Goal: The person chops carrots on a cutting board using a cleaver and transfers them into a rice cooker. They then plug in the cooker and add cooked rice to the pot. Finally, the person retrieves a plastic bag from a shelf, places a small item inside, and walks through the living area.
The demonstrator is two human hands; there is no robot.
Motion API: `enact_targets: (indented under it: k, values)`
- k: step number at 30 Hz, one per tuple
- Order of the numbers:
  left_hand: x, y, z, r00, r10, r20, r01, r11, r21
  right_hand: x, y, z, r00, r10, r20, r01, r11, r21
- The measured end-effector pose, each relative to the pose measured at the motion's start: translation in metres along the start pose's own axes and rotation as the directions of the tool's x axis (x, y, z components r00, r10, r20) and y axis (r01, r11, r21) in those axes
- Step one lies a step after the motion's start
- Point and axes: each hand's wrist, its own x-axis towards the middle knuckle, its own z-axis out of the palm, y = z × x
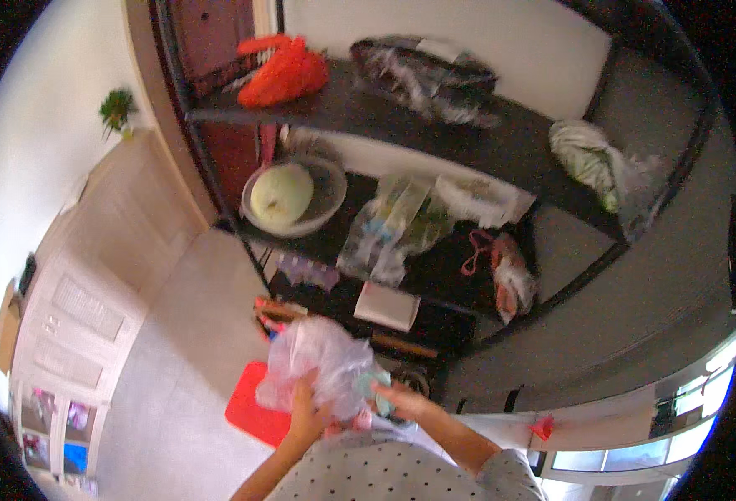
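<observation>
A translucent white plastic bag (pixel 321 360), bulging and crumpled, is in front of my body. My left hand (pixel 308 407) grips its near side, though blur hides the exact fingertips. In my right hand (pixel 402 401) is a pale green item (pixel 377 391), perhaps a cloth, pressed close to the bag's right side. What the bag contains cannot be made out. Under the bag's left part shows a flat red surface (pixel 255 401), possibly a stool seat.
A black metal shelf rack (pixel 337 94) stands ahead. It carries an orange-red bag (pixel 290 72), a bowl (pixel 324 206) with a pale round melon (pixel 282 193), plastic produce bags (pixel 387 225), a white box (pixel 387 307) and a leafy vegetable in plastic (pixel 584 156). White cabinets (pixel 80 338) line the left.
</observation>
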Motion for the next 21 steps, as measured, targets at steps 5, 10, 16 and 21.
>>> enact_targets:
  k: [5,10,16,21]
  values:
    - [-0.005,0.047,0.002,0.967,-0.012,0.255,0.009,1.0,0.011,0.003,-0.007,0.045,0.92,-0.317,-0.231,0.205,0.891,-0.406]
    - [0.006,0.035,-0.057,0.986,0.106,-0.127,-0.079,0.976,0.205,-0.032,-0.037,0.019,0.953,-0.288,-0.092,0.303,0.905,0.3]
    - [0.038,0.029,-0.07,0.981,0.12,-0.152,-0.127,0.991,-0.036,-0.046,-0.032,-0.004,0.965,-0.237,0.11,0.206,0.949,0.24]
    - [0.058,0.05,-0.04,0.977,0.116,-0.178,-0.148,0.973,-0.176,-0.052,-0.039,0.032,0.96,-0.264,0.093,0.279,0.925,-0.256]
